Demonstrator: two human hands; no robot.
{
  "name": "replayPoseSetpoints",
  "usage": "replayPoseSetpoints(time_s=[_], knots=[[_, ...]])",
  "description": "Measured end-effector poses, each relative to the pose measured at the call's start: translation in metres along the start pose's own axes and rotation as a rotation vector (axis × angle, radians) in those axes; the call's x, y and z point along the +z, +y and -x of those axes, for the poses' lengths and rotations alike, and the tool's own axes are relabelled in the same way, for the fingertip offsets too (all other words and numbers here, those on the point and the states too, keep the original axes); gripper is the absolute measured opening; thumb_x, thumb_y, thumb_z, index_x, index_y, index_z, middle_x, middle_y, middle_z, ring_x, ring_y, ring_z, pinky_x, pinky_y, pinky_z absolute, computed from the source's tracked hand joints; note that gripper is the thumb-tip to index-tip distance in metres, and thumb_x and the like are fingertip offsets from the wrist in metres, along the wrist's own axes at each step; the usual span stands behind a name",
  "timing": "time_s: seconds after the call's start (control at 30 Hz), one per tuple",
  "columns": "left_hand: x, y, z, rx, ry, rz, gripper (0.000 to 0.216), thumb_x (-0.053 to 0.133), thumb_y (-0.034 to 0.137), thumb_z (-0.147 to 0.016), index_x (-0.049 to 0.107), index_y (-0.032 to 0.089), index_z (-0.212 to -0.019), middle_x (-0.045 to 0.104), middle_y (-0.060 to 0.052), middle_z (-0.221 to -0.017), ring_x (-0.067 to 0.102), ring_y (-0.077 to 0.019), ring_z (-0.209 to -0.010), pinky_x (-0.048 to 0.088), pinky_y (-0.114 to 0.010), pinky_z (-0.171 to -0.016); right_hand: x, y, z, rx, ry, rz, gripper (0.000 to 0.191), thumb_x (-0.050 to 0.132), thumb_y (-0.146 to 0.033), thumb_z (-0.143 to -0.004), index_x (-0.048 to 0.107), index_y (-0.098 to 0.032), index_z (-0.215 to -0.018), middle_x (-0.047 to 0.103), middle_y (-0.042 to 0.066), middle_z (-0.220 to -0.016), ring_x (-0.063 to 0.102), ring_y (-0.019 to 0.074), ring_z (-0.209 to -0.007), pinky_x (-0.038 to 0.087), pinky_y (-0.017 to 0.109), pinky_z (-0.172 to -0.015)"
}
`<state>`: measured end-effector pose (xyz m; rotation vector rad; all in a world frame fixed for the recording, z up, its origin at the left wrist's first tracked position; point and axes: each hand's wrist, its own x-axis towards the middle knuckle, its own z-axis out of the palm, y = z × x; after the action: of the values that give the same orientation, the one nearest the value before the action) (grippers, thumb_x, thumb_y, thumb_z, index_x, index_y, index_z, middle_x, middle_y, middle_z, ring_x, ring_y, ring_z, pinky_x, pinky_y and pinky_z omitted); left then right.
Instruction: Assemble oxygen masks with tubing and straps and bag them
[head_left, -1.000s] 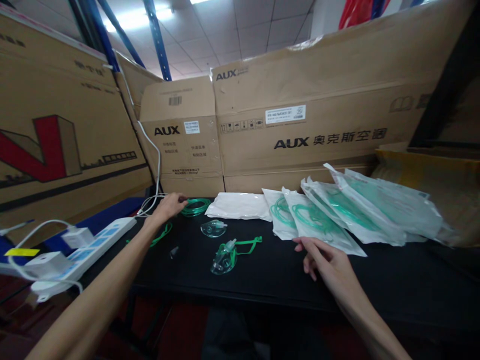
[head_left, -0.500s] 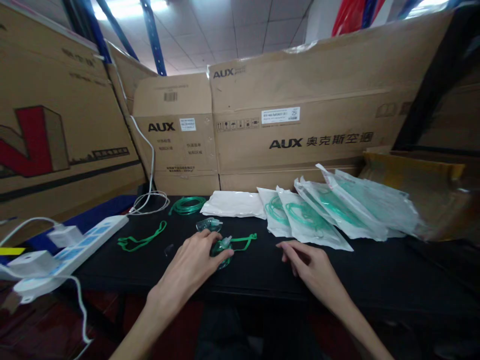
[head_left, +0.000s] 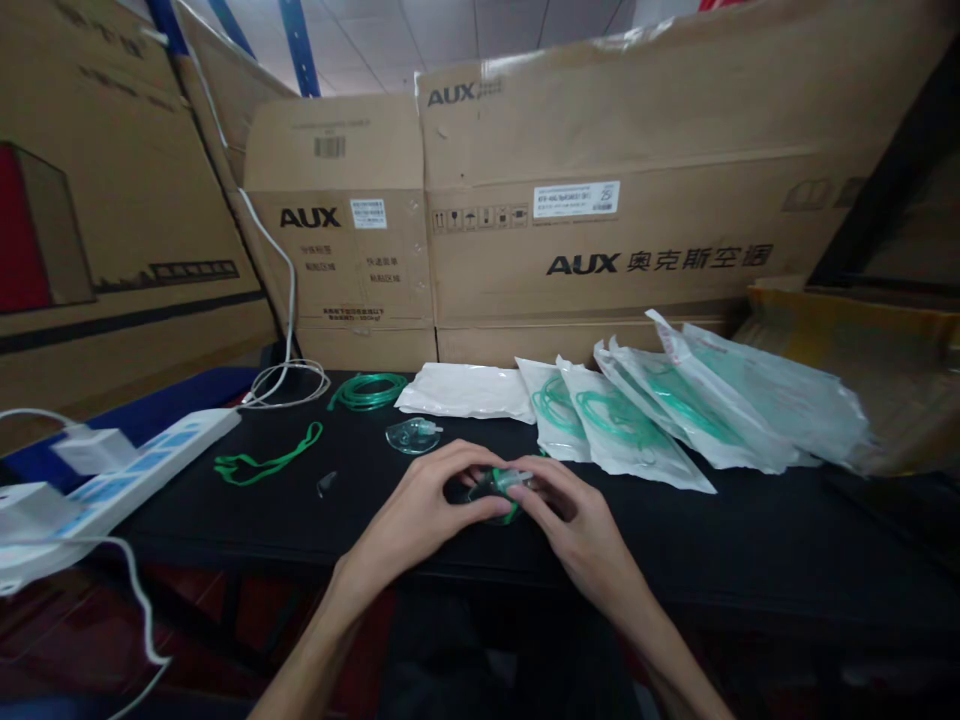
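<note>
Both hands curled close together

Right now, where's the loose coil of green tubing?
In the head view, left of centre: the green tubing lies between the white cable loops and the flat white packet.

White power strip, looped white cable, brown AUX boxes

The nearer mask was clear and green; the loose strap and coiled tubing were green, the worktop black, the large carton brown with black print, the power strip white and blue.
</note>
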<state>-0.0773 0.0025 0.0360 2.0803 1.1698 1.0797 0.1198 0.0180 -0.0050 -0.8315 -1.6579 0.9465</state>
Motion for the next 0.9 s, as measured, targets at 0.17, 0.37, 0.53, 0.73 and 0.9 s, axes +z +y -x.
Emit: replayPoseSetpoints(time_s=[0.17, 0.37, 0.53, 0.73, 0.9], knots=[[0.009, -0.015, -0.002, -0.133, 0.251, 0.253, 0.025, 0.063, 0.039, -0.096, 0.070, 0.018, -0.107, 0.072, -0.004, -0.100, 0.068, -0.0161, -0.089, 0.053, -0.026, -0.083, -0.008, 0.002, 0.000, 0.152, 0.146, -0.228, 0.025, 0.075, -0.043, -0.087, 0.074, -0.022, -0.099, 0.076, 0.004, -0.096, 0.071, 0.0192, -0.089, 0.056, 0.028, -0.080], [0.022, -0.011, 0.004, 0.062, 0.260, 0.040, 0.017, 0.068, 0.034, -0.094, 0.070, 0.017, -0.096, 0.066, -0.002, -0.088, 0.059, -0.0131, -0.077, 0.047, -0.024, -0.072, -0.009, 0.005, -0.003, 0.218, 0.162, -0.333, 0.029, 0.072, -0.049, -0.089, 0.068, -0.020, -0.089, 0.073, 0.001, -0.077, 0.070, 0.0159, -0.074, 0.057, 0.027, -0.075], [0.025, -0.011, 0.003, 0.169, 0.108, -0.002, 0.011, 0.070, 0.027, -0.094, 0.073, 0.017, -0.097, 0.069, -0.002, -0.093, 0.059, -0.0123, -0.080, 0.044, -0.022, -0.072, -0.009, 0.004, -0.001, 0.247, 0.076, -0.314, 0.030, 0.074, -0.049, -0.088, 0.066, -0.021, -0.091, 0.074, 0.002, -0.086, 0.071, 0.0151, -0.079, 0.057, 0.027, -0.080], [0.020, -0.010, 0.004, 0.051, -0.057, 0.072, 0.025, 0.058, 0.028, -0.101, 0.072, 0.016, -0.083, 0.070, 0.002, -0.076, 0.060, -0.0111, -0.072, 0.042, -0.022, -0.070, -0.010, -0.003, 0.000, 0.248, -0.111, -0.369, 0.070, 0.083, -0.036, -0.081, 0.049, -0.033, -0.142, 0.066, 0.005, -0.131, 0.071, 0.0156, -0.104, 0.056, 0.028, -0.092], [0.018, -0.009, 0.002, -0.002, -0.094, 0.020, 0.025, 0.065, 0.036, -0.095, 0.077, 0.019, -0.082, 0.063, 0.002, -0.066, 0.055, -0.0131, -0.071, 0.039, -0.023, -0.067, -0.011, -0.007, 0.002, 0.266, -0.273, -0.372, 0.063, 0.085, -0.030, -0.077, 0.060, -0.031, -0.136, 0.061, 0.006, -0.143, 0.066, 0.0199, -0.118, 0.056, 0.030, -0.095]])
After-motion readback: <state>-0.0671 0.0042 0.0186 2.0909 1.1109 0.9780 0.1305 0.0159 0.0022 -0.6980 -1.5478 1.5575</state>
